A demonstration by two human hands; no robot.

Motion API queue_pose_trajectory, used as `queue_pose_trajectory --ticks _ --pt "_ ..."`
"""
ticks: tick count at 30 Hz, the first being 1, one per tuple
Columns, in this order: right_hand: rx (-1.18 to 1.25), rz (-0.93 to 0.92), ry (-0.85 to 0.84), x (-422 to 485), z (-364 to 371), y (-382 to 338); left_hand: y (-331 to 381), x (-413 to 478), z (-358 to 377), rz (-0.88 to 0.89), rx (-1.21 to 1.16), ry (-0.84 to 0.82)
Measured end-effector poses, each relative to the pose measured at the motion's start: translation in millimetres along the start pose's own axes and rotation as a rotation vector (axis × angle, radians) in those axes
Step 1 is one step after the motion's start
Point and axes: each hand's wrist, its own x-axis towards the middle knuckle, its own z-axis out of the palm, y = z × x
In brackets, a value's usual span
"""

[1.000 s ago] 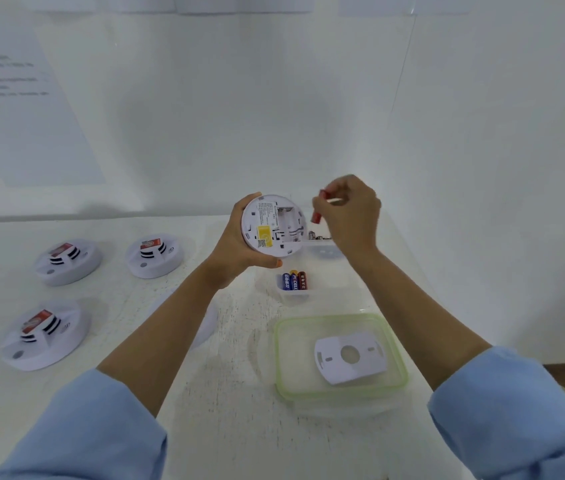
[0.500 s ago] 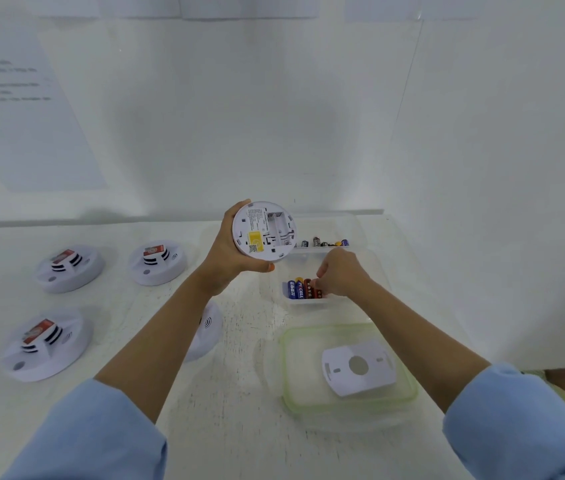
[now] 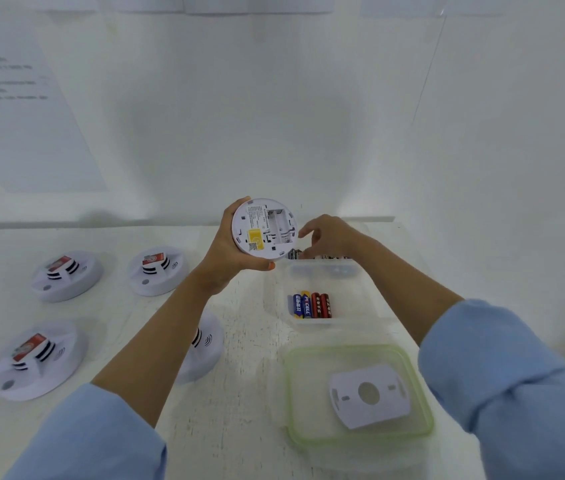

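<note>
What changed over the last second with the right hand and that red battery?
The right hand let go of the red battery into the near tray, then moved up toward the far batteries. The left hand kept its grip on the detector.

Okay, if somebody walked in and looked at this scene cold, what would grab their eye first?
Most likely the round white smoke detector, gripped back-side-up by the left hand mid-view, its battery bay uncovered. Next come the colourful batteries lined up in the clear box just right of it, where the right hand reaches over the far compartment. More detectors sit on the table to the left.
</note>
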Motion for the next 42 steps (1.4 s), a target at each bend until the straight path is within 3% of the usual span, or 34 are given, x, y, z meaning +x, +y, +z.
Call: queue_pose_trajectory --ticks 6,11,14,17,21,23,28,38,42 --pt "-0.247 0.0 -0.187 40.1 11.9 3.5 -4.8 6.8 -4.4 -0.015 0.003 -0.021" --pt "-0.359 -0.02 -0.179 47.5 19.8 2.9 -9.9 8.2 -6.5 -0.024 0.009 -0.013" --pt "-0.233 -0.046 -0.151 48.4 21.3 8.6 -11.4 7.9 -7.4 -0.031 0.01 -0.011" --pt "0.04 -0.016 -0.111 36.4 5.9 10.2 -10.3 6.6 -9.1 -0.035 0.002 -0.012" --pt "0.383 -0.025 0.068 8.4 -24.7 4.1 -5.5 4.1 -8.0 -0.032 -0.021 -0.023" --pt "0.442 -0.088 0.116 -10.2 -35.1 -5.7 -3.3 3.0 -5.6 -0.031 -0.026 -0.038" --pt "0.198 -0.261 -0.048 -45.4 -33.1 -35.3 3.7 -0.5 6.8 -0.033 -0.065 -0.093" --pt "-0.496 -0.29 -0.021 -67.6 -29.0 -50.8 14.6 -7.5 20.8 -0.04 -0.049 -0.118" --pt "-0.482 -0.298 0.007 -69.1 -29.3 -50.6 16.1 -8.3 22.1 -0.033 -0.057 -0.116"
